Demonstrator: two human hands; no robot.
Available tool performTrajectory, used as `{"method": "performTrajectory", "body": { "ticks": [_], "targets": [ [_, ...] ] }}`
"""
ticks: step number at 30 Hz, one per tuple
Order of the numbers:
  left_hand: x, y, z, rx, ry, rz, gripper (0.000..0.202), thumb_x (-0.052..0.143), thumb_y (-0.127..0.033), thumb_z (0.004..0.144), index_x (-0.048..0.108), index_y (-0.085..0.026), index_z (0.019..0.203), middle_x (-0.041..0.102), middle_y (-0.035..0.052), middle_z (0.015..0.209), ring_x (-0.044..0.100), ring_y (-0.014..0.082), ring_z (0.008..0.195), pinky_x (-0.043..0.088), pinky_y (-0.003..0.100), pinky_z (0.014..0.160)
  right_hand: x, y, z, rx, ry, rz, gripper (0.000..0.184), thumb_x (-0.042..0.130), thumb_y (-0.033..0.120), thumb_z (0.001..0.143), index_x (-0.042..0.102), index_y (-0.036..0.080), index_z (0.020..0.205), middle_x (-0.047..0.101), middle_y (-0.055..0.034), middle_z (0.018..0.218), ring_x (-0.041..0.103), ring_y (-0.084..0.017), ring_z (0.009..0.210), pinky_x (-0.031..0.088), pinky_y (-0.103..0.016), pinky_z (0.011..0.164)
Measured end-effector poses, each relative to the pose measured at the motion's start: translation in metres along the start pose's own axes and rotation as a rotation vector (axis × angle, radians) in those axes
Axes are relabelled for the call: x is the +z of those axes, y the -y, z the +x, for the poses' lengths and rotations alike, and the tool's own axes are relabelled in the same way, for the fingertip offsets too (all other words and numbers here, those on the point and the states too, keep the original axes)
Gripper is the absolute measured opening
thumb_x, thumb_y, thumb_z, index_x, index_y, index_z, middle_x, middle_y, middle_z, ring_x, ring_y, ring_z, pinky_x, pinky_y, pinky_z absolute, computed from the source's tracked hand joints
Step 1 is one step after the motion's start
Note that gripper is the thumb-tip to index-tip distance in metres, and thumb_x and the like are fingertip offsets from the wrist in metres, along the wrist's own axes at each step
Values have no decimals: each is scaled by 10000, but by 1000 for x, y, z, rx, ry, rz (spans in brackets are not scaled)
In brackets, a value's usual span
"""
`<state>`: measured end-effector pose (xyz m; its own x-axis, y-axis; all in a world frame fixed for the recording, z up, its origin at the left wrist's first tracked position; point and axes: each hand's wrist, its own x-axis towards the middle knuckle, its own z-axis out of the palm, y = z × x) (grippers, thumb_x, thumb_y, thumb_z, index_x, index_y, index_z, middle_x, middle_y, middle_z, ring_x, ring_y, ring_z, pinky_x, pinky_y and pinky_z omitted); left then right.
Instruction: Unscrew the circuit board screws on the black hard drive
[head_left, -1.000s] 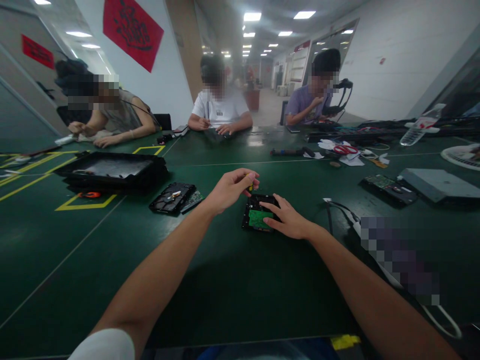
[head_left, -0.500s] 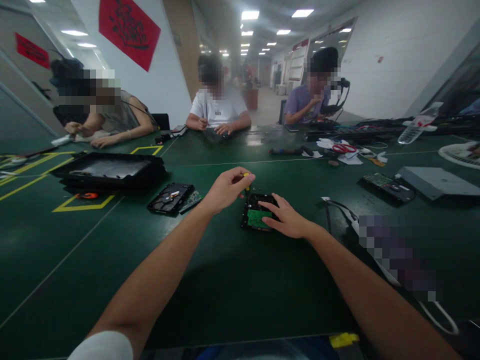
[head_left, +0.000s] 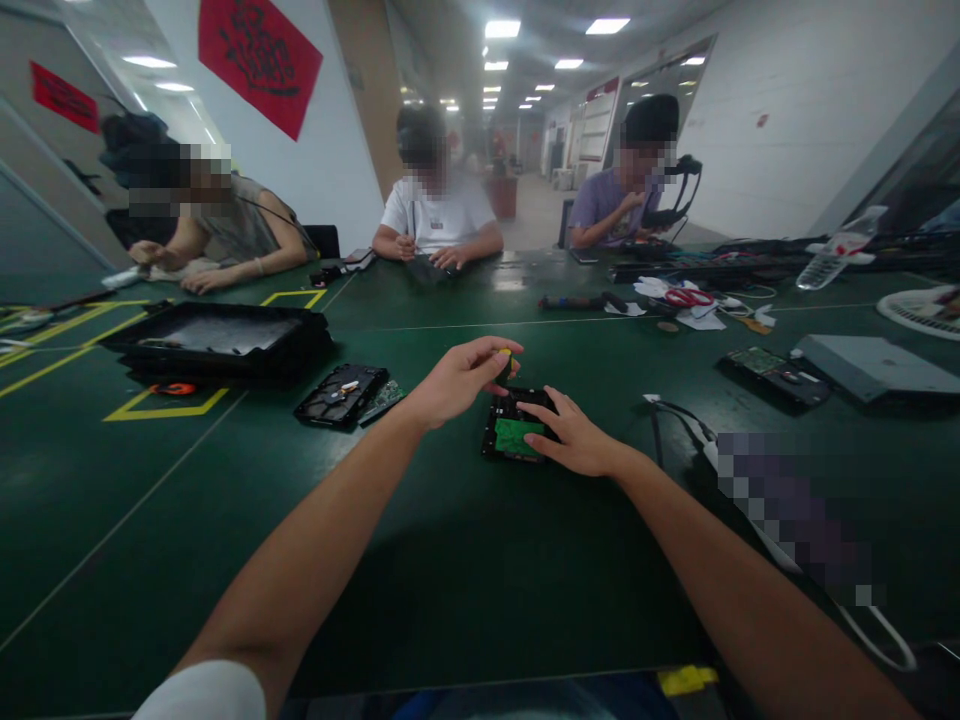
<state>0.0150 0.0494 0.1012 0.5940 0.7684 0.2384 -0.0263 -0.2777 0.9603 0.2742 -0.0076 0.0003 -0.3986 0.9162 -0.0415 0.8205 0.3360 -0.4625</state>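
Note:
A black hard drive (head_left: pixel 491 437) with a green circuit board lies on the dark green table in front of me. My right hand (head_left: pixel 571 432) rests over its right side, fingers spread, with fingertips on the drive and board. Above the far edge of the drive, my left hand (head_left: pixel 469 375) is closed on a small screwdriver (head_left: pixel 506 360) with a yellow and dark handle. The screwdriver's tip is hidden behind my fingers and too small to make out. To the left lies another hard drive (head_left: pixel 341 397), with a loose circuit board (head_left: pixel 382 400) beside it.
A black plastic tray (head_left: pixel 225 340) stands at the left, near yellow tape marks. On the right are another hard drive (head_left: pixel 776 375), a grey metal box (head_left: pixel 881 365) and a cable (head_left: pixel 690 415). A plastic bottle (head_left: pixel 840 250) stands further back. Three people sit across the table.
My left hand has shifted slightly right with the screwdriver, and its fingers have turned around the handle. My right hand and the hard drive have stayed in place.

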Motion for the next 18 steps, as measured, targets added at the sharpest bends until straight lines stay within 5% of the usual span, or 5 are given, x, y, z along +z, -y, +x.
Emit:
{"method": "performTrajectory", "body": {
  "ticks": [6, 10, 13, 18],
  "targets": [
    [1, -2, 0, 24, -80, 67, 359, 729, -553, 965, 748, -199, 1019, 688, 43, 953, 635, 167, 865, 534, 240, 665, -1, 3, 0, -12, -11, 14, 758, 455, 767, 1030, 332, 438, 1701, 154, -52, 1834, 105, -443, 1676, 167, -719, 1306],
    [-3, -2, -1, 37, -50, 84, 358, 733, -542, 969, 763, -203, 1080, 688, 42, 970, 632, 163, 858, 549, 250, 684, -3, 5, -1, 0, -1, 22, 758, 436, 783, 1028, 349, 435, 1696, 112, -61, 1841, 100, -448, 1676, 177, -715, 1304],
    [-3, 0, -1, -27, -9, -58, 375, 756, -498, 955, 709, -200, 1177, 735, 79, 1040, 687, 201, 928, 571, 272, 679, -4, 6, -1, 17, 4, 24, 756, 435, 787, 1027, 357, 437, 1693, 88, -60, 1844, 93, -454, 1676, 185, -711, 1304],
    [1, 0, 0, -91, -75, -246, 231, 671, -406, 969, 671, -179, 1016, 761, 128, 1063, 723, 249, 997, 592, 298, 670, -3, 5, -1, 18, 3, 16, 742, 431, 780, 1033, 349, 452, 1693, 77, -52, 1845, 99, -451, 1677, 189, -711, 1303]
  ]
}}
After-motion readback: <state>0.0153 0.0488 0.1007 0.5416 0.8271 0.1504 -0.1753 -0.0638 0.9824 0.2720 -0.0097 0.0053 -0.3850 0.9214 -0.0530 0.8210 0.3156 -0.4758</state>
